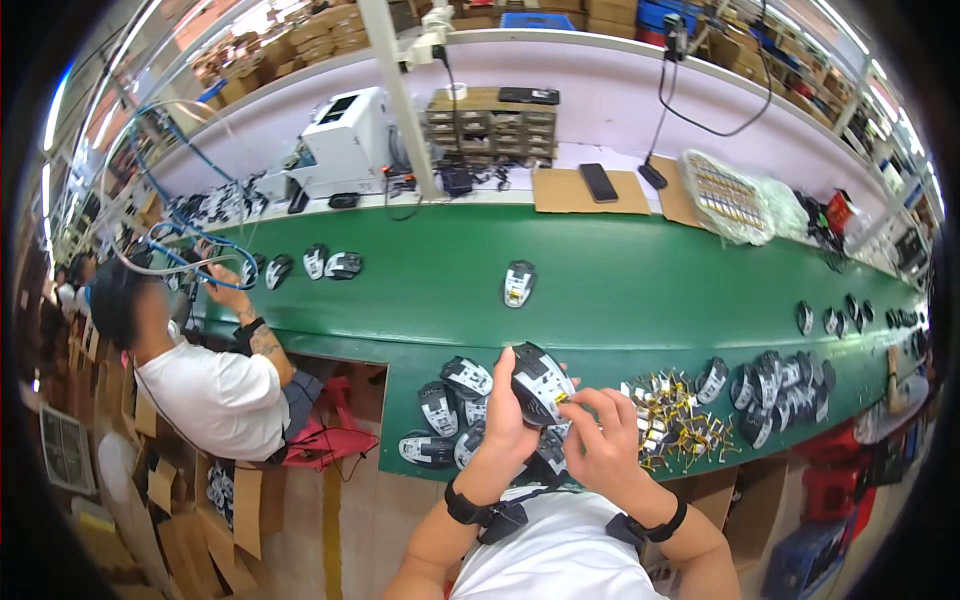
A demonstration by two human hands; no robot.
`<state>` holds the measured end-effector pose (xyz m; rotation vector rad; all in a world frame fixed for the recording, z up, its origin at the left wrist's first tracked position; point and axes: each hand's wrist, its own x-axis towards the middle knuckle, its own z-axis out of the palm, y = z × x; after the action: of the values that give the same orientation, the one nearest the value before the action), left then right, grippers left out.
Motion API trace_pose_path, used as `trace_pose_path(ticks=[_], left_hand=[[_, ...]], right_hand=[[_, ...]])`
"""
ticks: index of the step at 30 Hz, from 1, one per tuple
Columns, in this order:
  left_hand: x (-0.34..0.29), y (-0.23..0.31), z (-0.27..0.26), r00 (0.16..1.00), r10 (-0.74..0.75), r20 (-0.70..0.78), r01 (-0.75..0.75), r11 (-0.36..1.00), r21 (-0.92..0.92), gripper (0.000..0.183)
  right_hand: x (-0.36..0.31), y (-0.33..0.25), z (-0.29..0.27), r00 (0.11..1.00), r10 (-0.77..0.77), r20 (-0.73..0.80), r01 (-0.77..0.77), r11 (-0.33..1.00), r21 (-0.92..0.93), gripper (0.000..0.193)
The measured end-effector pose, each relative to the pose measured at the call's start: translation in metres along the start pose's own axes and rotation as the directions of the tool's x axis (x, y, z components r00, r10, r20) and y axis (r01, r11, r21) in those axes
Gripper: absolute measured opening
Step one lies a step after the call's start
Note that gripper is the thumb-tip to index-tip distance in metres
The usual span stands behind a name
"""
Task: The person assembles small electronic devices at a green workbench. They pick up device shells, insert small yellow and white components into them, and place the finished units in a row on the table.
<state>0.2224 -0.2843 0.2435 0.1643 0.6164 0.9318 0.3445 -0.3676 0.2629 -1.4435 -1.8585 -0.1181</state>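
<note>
Mouse shell [541, 376], black and white, is clasped in the left hand [508, 424] over the counter's near edge [405, 385]; the right hand [606, 442] is at its yellow part [561, 398], whether pinching I can't tell, beside heaped yellow-wired pieces [672, 418].

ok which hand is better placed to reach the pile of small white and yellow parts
Most likely the right hand: the pile of small parts lies just to its right, while the left hand is farther away and holds the mouse shell.
</note>
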Motion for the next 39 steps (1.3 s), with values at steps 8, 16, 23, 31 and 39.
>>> trace_pose_path(ticks=[8, 16, 23, 31, 39], left_hand=[[0.009, 0.007, -0.005, 0.999, -0.032, 0.036, 0.029, 0.996, 0.086, 0.058], [0.022, 0.014, -0.009, 0.998, -0.068, 0.003, 0.068, 0.994, 0.08, 0.056], [0.036, 0.03, -0.006, 0.995, -0.094, -0.039, 0.096, 0.995, 0.028, 0.054], [0.05, 0.031, -0.002, 0.984, -0.179, -0.008, 0.179, 0.98, 0.088, 0.061], [0.038, 0.009, 0.024, 0.992, -0.125, 0.006, 0.122, 0.971, 0.205, 0.058]], right_hand=[[-0.002, 0.005, -0.005, 0.952, 0.295, 0.078, -0.3, 0.862, 0.409, 0.033], [0.002, 0.011, 0.007, 0.99, 0.081, 0.113, -0.095, 0.987, 0.127, 0.049], [0.013, 0.017, 0.019, 0.989, 0.001, 0.151, -0.01, 0.998, 0.059, 0.057], [0.011, 0.03, 0.023, 0.999, -0.022, 0.035, 0.018, 0.995, 0.102, 0.049], [0.006, 0.028, 0.008, 0.983, 0.105, -0.148, -0.105, 0.994, 0.006, 0.037]])
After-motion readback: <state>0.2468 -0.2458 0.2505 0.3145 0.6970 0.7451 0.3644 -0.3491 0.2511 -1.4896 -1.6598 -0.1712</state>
